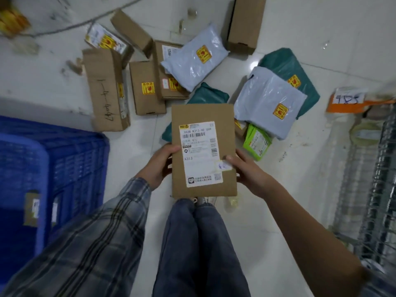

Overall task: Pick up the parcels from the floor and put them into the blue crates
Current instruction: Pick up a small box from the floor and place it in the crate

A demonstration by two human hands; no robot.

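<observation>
I hold a flat brown cardboard parcel (203, 116) with a white shipping label, face up above the floor in front of my knees. My left hand (159, 166) grips its left edge and my right hand (248, 174) grips its right edge, thumb on the label. A blue crate (75, 159) stands at my left, with small parcels inside. Several more parcels lie on the white tiled floor beyond: brown boxes (107, 91), a pale grey mailer bag (194, 56), another grey bag (267, 101), teal bags (300, 67) and a small green packet (257, 144).
A wire rack or trolley (372, 189) stands along the right side, with an orange tag (347, 103) marked with handwritten digits. A cable (70, 26) runs across the floor at the far left. My legs in jeans (199, 243) are below the parcel.
</observation>
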